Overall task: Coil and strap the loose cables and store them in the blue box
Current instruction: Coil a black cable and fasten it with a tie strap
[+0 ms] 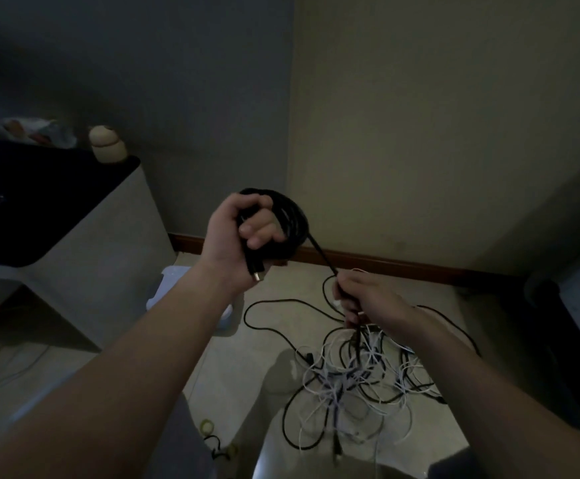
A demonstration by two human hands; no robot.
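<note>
Hands point(236, 236) grip round, smooth black cable coil point(290, 219); tail point(323, 254) taut.

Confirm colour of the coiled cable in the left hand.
Black. The coiled round cable gripped by the left hand shows best in the head view.

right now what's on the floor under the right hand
A tangled pile of black and white cables lies on the floor below the right hand, which grips a black cable. The forearm covers the pile's right edge.

Black cable point(295, 216) coiled, raised, tail slanting down; tangled black, white cables point(350, 375) heaped on floor point(292, 283).
</note>
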